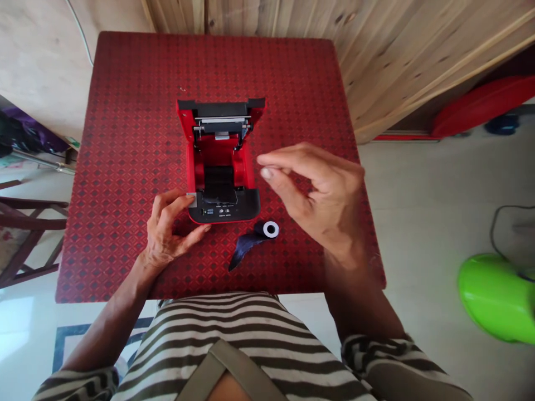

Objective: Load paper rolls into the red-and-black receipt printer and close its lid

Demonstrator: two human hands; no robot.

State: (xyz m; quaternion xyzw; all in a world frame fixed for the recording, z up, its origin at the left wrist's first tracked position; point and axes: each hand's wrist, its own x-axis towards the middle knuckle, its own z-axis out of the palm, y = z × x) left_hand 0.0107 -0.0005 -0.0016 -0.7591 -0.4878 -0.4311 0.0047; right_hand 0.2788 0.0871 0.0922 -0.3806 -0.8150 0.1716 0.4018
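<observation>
A red and black label printer (223, 210) stands on the table with its lid (221, 114) raised. A black ribbon (219, 177) lies in its red bay, and its loose end drapes over the front panel. My left hand (167, 225) grips the printer's front left corner, fingers on top and thumb against the front edge. In the air to the right of the printer is my right hand (317, 192), its thumb and index fingertips drawn together; nothing shows between them. Below the printer's front right corner lies a dark ribbon roll (267, 229) with a white core, its tail unrolled toward me.
The table (137, 94) has a red patterned cover and meets a wooden plank wall (267, 16) at the back. A wooden chair (29, 234) stands to the left. On the floor at right is a bright green plastic object (495, 295).
</observation>
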